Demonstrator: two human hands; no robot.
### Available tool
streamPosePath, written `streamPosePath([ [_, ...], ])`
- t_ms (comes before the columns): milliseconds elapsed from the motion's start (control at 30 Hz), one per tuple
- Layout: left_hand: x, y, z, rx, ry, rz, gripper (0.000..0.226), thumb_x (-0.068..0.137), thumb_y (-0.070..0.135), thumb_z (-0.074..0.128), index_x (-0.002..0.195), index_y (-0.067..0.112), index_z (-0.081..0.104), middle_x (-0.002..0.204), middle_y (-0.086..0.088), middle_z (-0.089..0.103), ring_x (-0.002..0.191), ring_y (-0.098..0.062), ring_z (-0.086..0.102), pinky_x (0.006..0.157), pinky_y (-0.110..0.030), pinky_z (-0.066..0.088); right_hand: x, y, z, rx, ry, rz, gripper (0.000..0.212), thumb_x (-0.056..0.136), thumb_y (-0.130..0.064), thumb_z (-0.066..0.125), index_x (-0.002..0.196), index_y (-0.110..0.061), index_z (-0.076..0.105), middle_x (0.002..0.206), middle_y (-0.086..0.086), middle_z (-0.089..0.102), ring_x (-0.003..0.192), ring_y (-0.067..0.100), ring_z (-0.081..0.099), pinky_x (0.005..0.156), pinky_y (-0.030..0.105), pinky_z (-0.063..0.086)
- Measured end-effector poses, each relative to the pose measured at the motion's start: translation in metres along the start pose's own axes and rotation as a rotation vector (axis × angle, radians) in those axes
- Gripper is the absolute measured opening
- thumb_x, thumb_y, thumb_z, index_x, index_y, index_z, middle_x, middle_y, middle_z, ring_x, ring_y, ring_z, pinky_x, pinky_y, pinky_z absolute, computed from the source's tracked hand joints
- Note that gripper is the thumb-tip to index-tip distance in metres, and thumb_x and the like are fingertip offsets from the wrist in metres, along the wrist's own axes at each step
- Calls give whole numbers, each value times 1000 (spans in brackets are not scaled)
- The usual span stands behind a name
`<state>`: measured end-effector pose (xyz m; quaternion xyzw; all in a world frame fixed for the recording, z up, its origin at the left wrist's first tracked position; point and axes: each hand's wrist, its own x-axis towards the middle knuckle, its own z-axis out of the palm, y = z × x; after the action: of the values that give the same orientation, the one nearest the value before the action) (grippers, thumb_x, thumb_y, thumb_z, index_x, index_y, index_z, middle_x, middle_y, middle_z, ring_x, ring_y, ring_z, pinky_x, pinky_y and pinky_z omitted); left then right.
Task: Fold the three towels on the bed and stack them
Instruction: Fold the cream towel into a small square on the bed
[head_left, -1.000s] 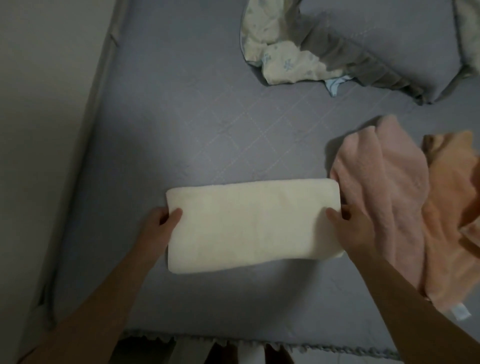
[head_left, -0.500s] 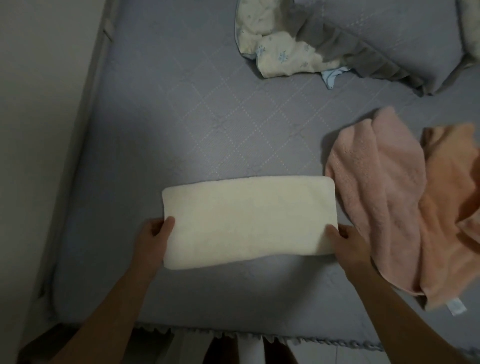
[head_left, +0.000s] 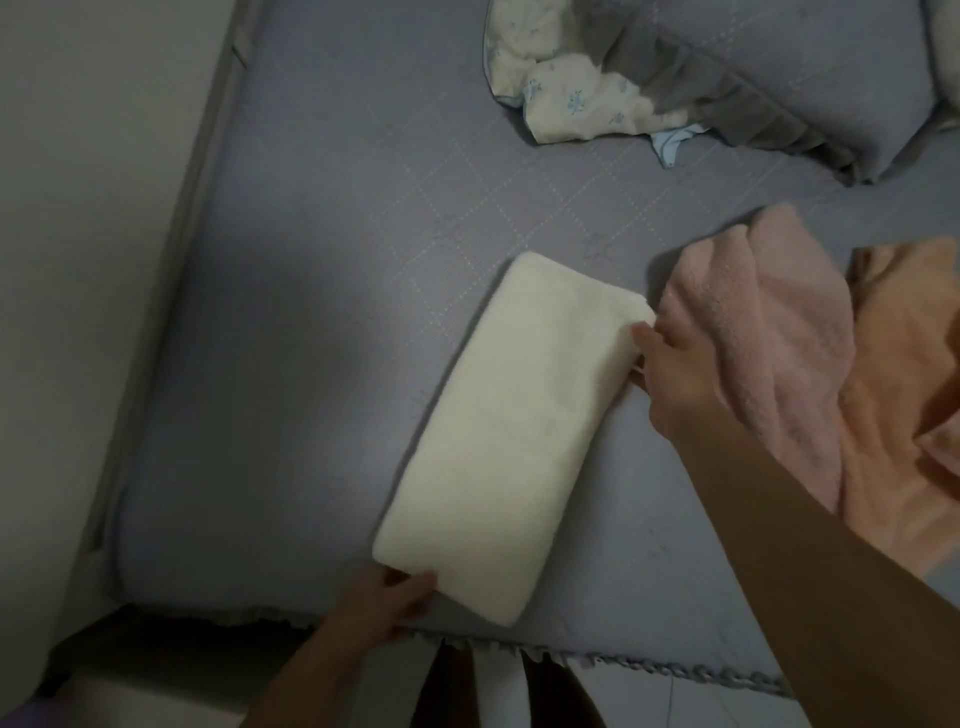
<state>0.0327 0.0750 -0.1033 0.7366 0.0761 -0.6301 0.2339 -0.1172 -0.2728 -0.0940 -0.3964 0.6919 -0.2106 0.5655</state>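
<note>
A cream towel (head_left: 509, 431), folded into a long rectangle, lies slanted on the grey-blue bed (head_left: 311, 312). My left hand (head_left: 387, 603) grips its near end by the bed's front edge. My right hand (head_left: 675, 374) pinches its far end. To the right a pink towel (head_left: 769, 332) lies crumpled, with an orange towel (head_left: 914, 389) bunched beside and partly under it. My right forearm crosses the pink towel's lower part.
A rumpled floral cloth (head_left: 571, 88) and a grey pillow (head_left: 779, 67) lie at the far side of the bed. A wall (head_left: 93, 260) runs along the bed's left side. The frilled front edge (head_left: 649, 670) is close to my body.
The cream towel lay level across the bed; it now sits turned, left end toward me and right end away. Both hands kept hold of its ends.
</note>
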Motion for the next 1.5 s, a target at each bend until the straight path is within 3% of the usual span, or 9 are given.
streamPosePath([
  [167,11,31,-5,-122,531,350,39,83,14,76,117,9,58,107,-11,65,97,-27,62,85,-35,48,-60,83,-8,-173,-215,311,20,94,-24,60,79,-12,67,84,15,65,69,25,58,63,32,47],
  [300,23,36,-5,215,307,418,34,84,8,73,117,4,64,107,-9,68,96,-24,65,79,-30,48,-130,143,-12,-228,-566,548,32,91,-46,61,112,-22,64,108,0,70,92,17,65,68,27,51],
  [433,14,18,-3,198,4,279,38,85,11,73,121,6,65,113,-10,72,96,-19,70,73,-22,55,-172,175,-23,-183,-626,530,50,93,-20,63,141,-16,49,137,4,59,119,23,57,95,36,50],
  [567,-14,-7,21,88,-90,85,50,63,26,75,110,13,70,103,-6,77,88,-19,73,69,-26,57,-187,167,-61,-202,-437,479,31,92,-17,62,123,-16,58,111,-2,66,95,12,62,77,29,54],
  [733,-56,-10,29,128,-96,-108,36,72,26,75,101,6,66,60,-4,66,49,-18,59,48,-25,46,-212,138,-112,-272,-327,500,30,84,-22,74,104,-13,53,105,5,58,93,22,63,77,48,60],
  [967,-83,80,29,-32,10,244,16,93,15,60,101,27,67,66,-9,66,45,-16,56,40,-23,46,-178,45,-106,0,-368,359,7,92,-16,63,91,-14,57,84,15,65,61,23,65,47,31,54],
  [1133,-27,169,39,18,180,370,34,97,44,46,81,20,63,58,0,63,46,-13,52,47,-22,43,-86,-2,-48,-36,-448,332,28,97,-28,47,109,-10,64,85,11,73,62,23,65,59,31,57],
  [1300,19,178,57,488,218,596,54,75,46,73,112,7,65,109,-13,68,97,-25,65,86,-38,53,-44,25,-21,-639,-328,15,41,90,-43,54,117,-12,59,110,11,63,91,26,62,87,42,53],
  [1500,15,163,46,423,229,833,51,84,21,71,131,28,52,127,6,61,117,-16,58,104,-39,45,-51,38,-28,-612,-252,-278,20,84,-43,60,85,-24,53,77,-8,58,66,5,52,54,22,34],
])
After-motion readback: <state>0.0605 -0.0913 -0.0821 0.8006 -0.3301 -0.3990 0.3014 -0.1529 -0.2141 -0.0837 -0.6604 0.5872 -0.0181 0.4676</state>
